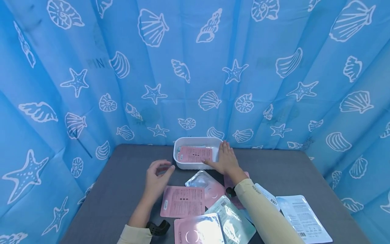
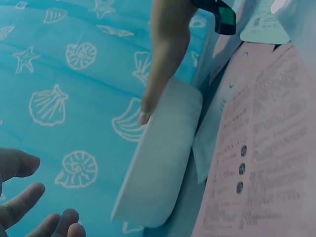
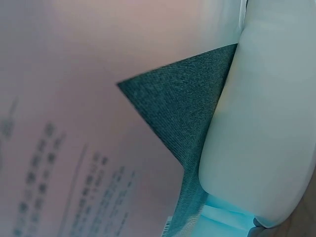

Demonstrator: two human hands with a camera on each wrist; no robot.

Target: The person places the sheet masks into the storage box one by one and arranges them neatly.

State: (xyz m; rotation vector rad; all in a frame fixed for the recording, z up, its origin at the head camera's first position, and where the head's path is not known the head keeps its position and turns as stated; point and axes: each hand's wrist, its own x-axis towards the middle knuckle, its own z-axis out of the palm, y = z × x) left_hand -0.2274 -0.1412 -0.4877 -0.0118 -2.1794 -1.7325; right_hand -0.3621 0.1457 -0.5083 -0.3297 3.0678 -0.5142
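Note:
A white plastic tub [image 1: 191, 166] with rounded corners stands at the back of the table, a pink sheet mask packet [image 1: 195, 154] lying in it. My right hand [image 1: 226, 162] rests on the tub's right end, its fingers straight at the far corner and the thumb over the front rim. My left hand [image 1: 156, 179] is raised left of the tub, fingers loosely bent and nothing between them. In the left wrist view its fingertips [image 2: 29, 197] stand apart from the tub [image 2: 160, 153]. Below it lies a pink packet [image 1: 182, 201] with printed text.
Several more packets lie toward the front: a silver-and-pink one [image 1: 210, 188], a pale green one [image 1: 231, 220] and a shiny pink one [image 1: 198, 230]. White packets [image 1: 304, 218] lie at the right. A blue curtain [image 1: 195, 81] with shell prints hangs behind the grey table [image 1: 100, 203].

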